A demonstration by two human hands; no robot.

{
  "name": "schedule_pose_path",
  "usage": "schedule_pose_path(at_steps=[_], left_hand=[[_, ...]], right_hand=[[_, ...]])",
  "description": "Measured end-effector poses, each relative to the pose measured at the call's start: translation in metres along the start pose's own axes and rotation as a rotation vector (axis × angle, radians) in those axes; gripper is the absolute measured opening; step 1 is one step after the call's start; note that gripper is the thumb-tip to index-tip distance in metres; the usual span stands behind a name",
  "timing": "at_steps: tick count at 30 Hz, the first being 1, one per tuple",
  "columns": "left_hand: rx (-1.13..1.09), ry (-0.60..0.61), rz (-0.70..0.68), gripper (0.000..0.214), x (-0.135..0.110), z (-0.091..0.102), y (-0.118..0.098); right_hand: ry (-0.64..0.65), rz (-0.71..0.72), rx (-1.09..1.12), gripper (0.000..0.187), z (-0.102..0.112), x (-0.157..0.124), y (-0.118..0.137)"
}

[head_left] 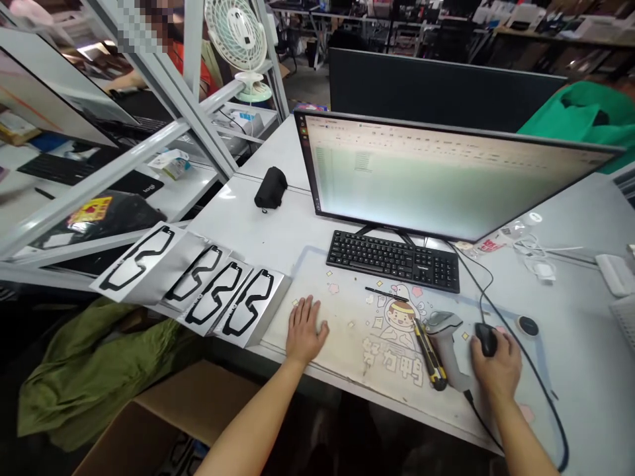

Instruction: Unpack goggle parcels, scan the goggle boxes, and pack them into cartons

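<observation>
My right hand (pixel 497 367) rests over a black computer mouse (pixel 486 338) on the desk mat (pixel 347 330), fingers curled around it. My left hand (pixel 304 329) lies flat on the mat's left part, fingers stretched out, holding nothing. Between the hands lie a grey barcode scanner (pixel 446 344) and a yellow-black utility knife (pixel 429 354). A black keyboard (pixel 393 259) and a lit monitor (pixel 436 175) stand behind them. A black pen (pixel 385 291) lies in front of the keyboard.
Several silver sheets with black frame-shaped cutouts (pixel 198 281) lie in a row at the desk's left edge. A black pouch (pixel 270 188) sits left of the monitor. A cardboard box (pixel 183 410) and green cloth (pixel 94 363) are below. A white fan (pixel 238 39) and another person are behind the shelf frame.
</observation>
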State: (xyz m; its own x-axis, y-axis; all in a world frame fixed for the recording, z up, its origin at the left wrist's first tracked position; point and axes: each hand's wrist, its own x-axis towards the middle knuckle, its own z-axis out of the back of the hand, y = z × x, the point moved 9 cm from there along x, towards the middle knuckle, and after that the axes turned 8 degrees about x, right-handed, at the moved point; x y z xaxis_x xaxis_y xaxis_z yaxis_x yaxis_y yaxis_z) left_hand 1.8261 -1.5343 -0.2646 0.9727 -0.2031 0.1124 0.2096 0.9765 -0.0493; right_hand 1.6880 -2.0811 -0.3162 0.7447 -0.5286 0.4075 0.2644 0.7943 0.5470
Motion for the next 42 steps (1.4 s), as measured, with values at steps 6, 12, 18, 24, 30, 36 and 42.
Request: schedule_pose_path(at_steps=[6,12,18,24,30,36,42], left_hand=[[-0.022,0.008,0.002,0.06,0.0005,0.0008,-0.0013],[-0.032,0.002,0.005,0.061,0.0011,0.0005,-0.0019],[-0.015,-0.011,0.004,0.06,0.0004,0.0001,-0.0019],[-0.011,-0.01,-0.009,0.06,0.0005,0.0007,-0.0025],[-0.015,-0.006,-0.004,0.06,0.0007,0.0003,-0.0026],[-0.045,0.012,0.006,0.062,0.0004,-0.0013,-0.002],[-0.036,-0.008,0.0,0.061,0.0004,0.0005,-0.0022]], right_hand=[[-0.097,0.005,-0.025,0.062,-0.0038,-0.0034,-0.0064],[-0.073,0.059,-0.016,0.062,-0.0082,-0.0047,-0.0035],[-0.085,0.043,-0.024,0.061,-0.0082,-0.0059,-0.004],[-0.076,0.03,-0.026,0.068,-0.0079,-0.0047,-0.0045],[-0.073,0.056,-0.03,0.062,-0.0067,-0.0053,-0.0022],[-0.063,0.063,-0.006,0.063,-0.0072,-0.0054,0.0008],[-0.068,0.066,-0.012,0.06,-0.0071,-0.0048,0.0011]])
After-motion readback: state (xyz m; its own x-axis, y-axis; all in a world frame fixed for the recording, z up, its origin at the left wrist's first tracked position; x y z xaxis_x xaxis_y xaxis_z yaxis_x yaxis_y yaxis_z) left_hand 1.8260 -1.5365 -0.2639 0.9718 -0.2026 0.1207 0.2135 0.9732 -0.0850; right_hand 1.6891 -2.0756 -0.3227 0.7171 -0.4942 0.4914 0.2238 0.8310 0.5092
